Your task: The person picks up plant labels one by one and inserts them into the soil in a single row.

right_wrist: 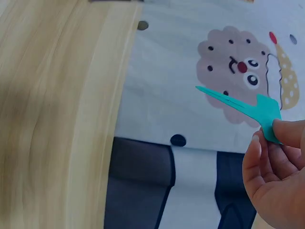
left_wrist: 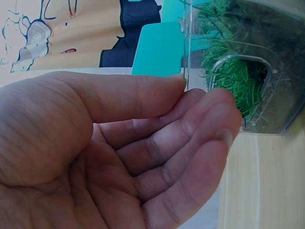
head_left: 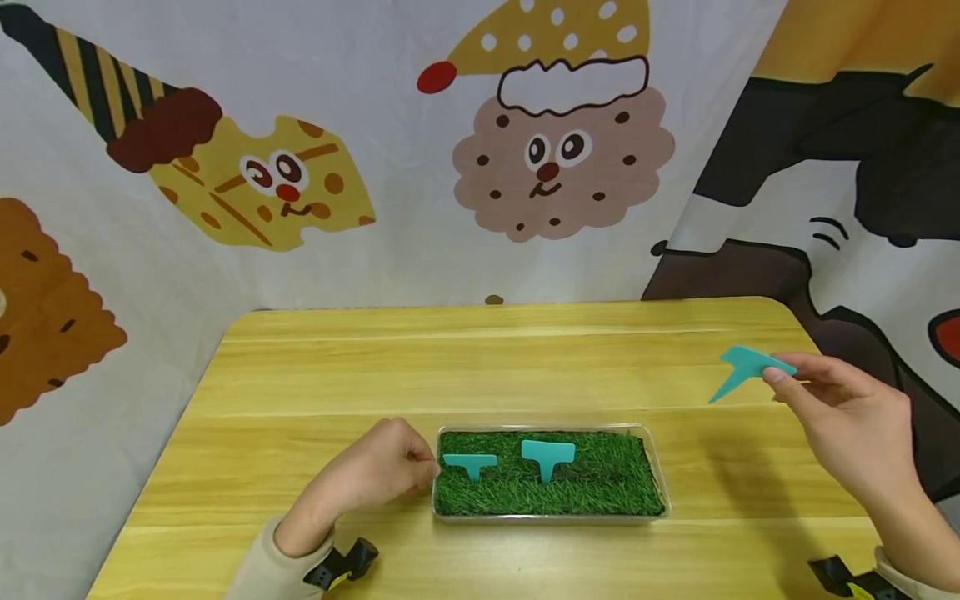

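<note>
A clear plastic tray [head_left: 551, 520] of green artificial grass [head_left: 600, 492] sits on the table. Two teal T-shaped plant labels stand in the grass: one label [head_left: 470, 461] at the left end, another label [head_left: 548, 452] near the middle. My left hand [head_left: 375, 467] is at the tray's left end, thumb and curled fingers pinching its edge; the left wrist view shows the thumb tip against the clear wall. Up to the right, away from the tray, my right hand [head_left: 855, 417] pinches a third teal plant label [head_left: 750, 364] between thumb and fingers. Its pointed stem slants down to the left.
The wooden table [head_left: 337, 358] has rounded back corners. Behind it hangs a cloth [head_left: 390, 267] printed with cartoon biscuits. A black camera strap [head_left: 341, 567] is around the left wrist, and another strap [head_left: 855, 579] around the right.
</note>
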A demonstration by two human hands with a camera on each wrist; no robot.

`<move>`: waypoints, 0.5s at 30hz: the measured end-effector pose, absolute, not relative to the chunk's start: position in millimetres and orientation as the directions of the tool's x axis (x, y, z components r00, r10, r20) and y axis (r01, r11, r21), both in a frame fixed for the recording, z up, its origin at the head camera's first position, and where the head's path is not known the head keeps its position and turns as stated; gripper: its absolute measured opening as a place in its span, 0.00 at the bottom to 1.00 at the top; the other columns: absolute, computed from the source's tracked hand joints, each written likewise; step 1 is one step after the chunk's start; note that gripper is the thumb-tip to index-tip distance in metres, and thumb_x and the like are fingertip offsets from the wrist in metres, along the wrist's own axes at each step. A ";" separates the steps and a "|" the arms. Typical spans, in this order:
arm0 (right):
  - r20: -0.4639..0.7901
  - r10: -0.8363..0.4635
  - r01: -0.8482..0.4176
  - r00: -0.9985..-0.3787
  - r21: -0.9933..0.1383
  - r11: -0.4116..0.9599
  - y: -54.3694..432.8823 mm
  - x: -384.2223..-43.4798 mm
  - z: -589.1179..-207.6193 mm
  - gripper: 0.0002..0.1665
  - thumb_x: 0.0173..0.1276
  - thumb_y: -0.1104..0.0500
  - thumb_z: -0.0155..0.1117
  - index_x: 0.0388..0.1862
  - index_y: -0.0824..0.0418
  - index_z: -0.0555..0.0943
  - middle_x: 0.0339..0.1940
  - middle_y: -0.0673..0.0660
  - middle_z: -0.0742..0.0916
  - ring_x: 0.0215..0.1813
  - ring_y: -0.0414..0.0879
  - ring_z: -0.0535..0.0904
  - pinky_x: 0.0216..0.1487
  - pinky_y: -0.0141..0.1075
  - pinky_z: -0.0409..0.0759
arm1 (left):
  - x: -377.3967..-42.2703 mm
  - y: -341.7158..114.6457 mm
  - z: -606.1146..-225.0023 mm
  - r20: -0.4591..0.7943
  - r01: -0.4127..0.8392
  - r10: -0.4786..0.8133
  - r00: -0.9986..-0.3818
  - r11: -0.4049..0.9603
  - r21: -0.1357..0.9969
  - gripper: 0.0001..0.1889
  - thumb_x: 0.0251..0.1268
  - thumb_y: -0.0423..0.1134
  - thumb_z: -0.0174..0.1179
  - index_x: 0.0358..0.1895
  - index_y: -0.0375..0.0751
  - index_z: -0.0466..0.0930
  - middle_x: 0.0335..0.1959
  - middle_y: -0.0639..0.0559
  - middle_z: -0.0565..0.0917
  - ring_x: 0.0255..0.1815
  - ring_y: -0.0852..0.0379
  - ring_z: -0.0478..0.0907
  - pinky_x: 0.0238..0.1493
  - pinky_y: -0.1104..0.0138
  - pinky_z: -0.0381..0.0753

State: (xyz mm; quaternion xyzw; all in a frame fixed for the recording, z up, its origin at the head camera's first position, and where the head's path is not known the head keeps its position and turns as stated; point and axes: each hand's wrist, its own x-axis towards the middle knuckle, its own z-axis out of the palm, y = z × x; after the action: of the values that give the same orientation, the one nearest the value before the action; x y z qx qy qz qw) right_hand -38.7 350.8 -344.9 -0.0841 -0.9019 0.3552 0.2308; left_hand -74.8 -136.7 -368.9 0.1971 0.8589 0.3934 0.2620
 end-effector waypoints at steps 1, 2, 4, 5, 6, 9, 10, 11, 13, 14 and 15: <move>0.364 0.315 -0.026 -0.877 -0.690 0.723 348.0 -37.3 -345.0 0.14 0.73 0.63 0.71 0.55 0.67 0.86 0.32 0.28 0.83 0.32 0.23 0.79 0.36 0.16 0.74 | -74.9 -136.7 -368.9 -0.296 0.132 0.543 -0.786 0.615 0.778 0.17 0.71 0.31 0.64 0.19 0.41 0.83 0.13 0.60 0.71 0.14 0.64 0.58 0.16 0.74 0.57; 0.370 0.315 -0.040 -0.874 -0.701 0.712 345.4 -35.8 -345.2 0.14 0.72 0.65 0.71 0.54 0.66 0.86 0.32 0.28 0.84 0.32 0.23 0.80 0.37 0.15 0.74 | -74.9 -136.5 -368.6 -0.298 0.131 0.542 -0.786 0.617 0.776 0.17 0.71 0.31 0.64 0.19 0.42 0.83 0.13 0.60 0.71 0.14 0.64 0.57 0.16 0.74 0.57; 0.387 0.313 -0.070 -0.867 -0.717 0.694 340.3 -33.2 -345.6 0.13 0.71 0.68 0.72 0.53 0.66 0.86 0.32 0.30 0.85 0.32 0.24 0.81 0.39 0.15 0.75 | -74.5 -136.8 -368.6 -0.293 0.134 0.544 -0.786 0.613 0.778 0.17 0.71 0.31 0.64 0.19 0.43 0.83 0.13 0.61 0.71 0.14 0.64 0.57 0.16 0.74 0.57; 0.392 0.315 -0.082 -0.864 -0.728 0.681 338.2 -32.0 -346.2 0.13 0.69 0.70 0.72 0.52 0.66 0.86 0.33 0.31 0.85 0.32 0.24 0.81 0.40 0.15 0.76 | -74.4 -137.0 -368.8 -0.291 0.137 0.546 -0.786 0.611 0.779 0.17 0.71 0.31 0.64 0.19 0.43 0.83 0.13 0.60 0.70 0.14 0.64 0.57 0.16 0.74 0.56; 0.399 0.314 -0.096 -0.861 -0.735 0.671 336.2 -30.9 -346.7 0.14 0.68 0.72 0.72 0.52 0.67 0.86 0.33 0.32 0.86 0.32 0.25 0.82 0.40 0.15 0.76 | -74.3 -137.2 -368.8 -0.288 0.138 0.547 -0.786 0.609 0.781 0.18 0.71 0.31 0.64 0.19 0.43 0.83 0.13 0.60 0.70 0.14 0.64 0.57 0.16 0.74 0.56; 0.407 0.319 -0.116 -0.856 -0.752 0.649 330.9 -28.8 -347.3 0.14 0.66 0.75 0.72 0.50 0.69 0.86 0.34 0.34 0.87 0.33 0.26 0.83 0.41 0.16 0.77 | -74.5 -137.5 -369.6 -0.288 0.141 0.551 -0.783 0.608 0.781 0.18 0.71 0.31 0.64 0.18 0.44 0.83 0.13 0.61 0.70 0.14 0.63 0.57 0.16 0.73 0.56; 0.408 0.326 -0.117 -0.853 -0.757 0.642 328.9 -28.2 -347.3 0.14 0.65 0.76 0.73 0.49 0.69 0.86 0.34 0.35 0.87 0.33 0.26 0.83 0.41 0.16 0.78 | -74.7 -137.5 -369.8 -0.291 0.140 0.550 -0.783 0.611 0.779 0.18 0.71 0.31 0.64 0.18 0.44 0.83 0.13 0.61 0.70 0.14 0.64 0.57 0.16 0.74 0.56; 0.406 0.334 -0.118 -0.850 -0.766 0.632 327.2 -27.6 -347.2 0.15 0.64 0.76 0.73 0.49 0.70 0.86 0.35 0.36 0.87 0.34 0.27 0.83 0.41 0.17 0.78 | -74.9 -137.5 -370.0 -0.293 0.139 0.548 -0.783 0.614 0.777 0.18 0.71 0.31 0.64 0.18 0.44 0.83 0.13 0.61 0.70 0.14 0.64 0.57 0.16 0.74 0.56; 0.414 0.342 -0.130 -0.844 -0.775 0.618 323.1 -26.2 -346.7 0.15 0.63 0.78 0.72 0.48 0.72 0.86 0.35 0.38 0.88 0.35 0.29 0.84 0.41 0.17 0.78 | -75.3 -137.5 -370.4 -0.298 0.136 0.546 -0.783 0.617 0.775 0.19 0.72 0.31 0.63 0.18 0.44 0.82 0.12 0.61 0.69 0.14 0.64 0.57 0.16 0.74 0.56; 0.423 0.336 -0.145 -0.842 -0.777 0.612 321.0 -25.3 -346.4 0.15 0.62 0.80 0.72 0.48 0.73 0.86 0.36 0.39 0.88 0.35 0.30 0.84 0.40 0.18 0.79 | -75.3 -137.8 -370.5 -0.298 0.137 0.546 -0.783 0.619 0.774 0.19 0.72 0.31 0.63 0.18 0.44 0.83 0.12 0.61 0.69 0.14 0.64 0.57 0.16 0.74 0.57; 0.437 0.326 -0.170 -0.838 -0.777 0.606 319.0 -24.6 -346.2 0.16 0.60 0.82 0.72 0.47 0.75 0.86 0.36 0.41 0.89 0.36 0.31 0.85 0.41 0.18 0.79 | -75.4 -137.9 -370.6 -0.297 0.137 0.545 -0.784 0.618 0.774 0.19 0.72 0.31 0.63 0.18 0.44 0.83 0.12 0.61 0.69 0.14 0.63 0.57 0.16 0.74 0.57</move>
State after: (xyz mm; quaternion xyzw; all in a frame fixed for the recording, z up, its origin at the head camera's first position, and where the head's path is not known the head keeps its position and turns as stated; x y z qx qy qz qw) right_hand -24.6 319.0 -346.2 -0.0457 -0.8509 0.4417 0.2806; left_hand -75.4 -137.9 -370.6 0.1982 0.8604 0.3893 0.2625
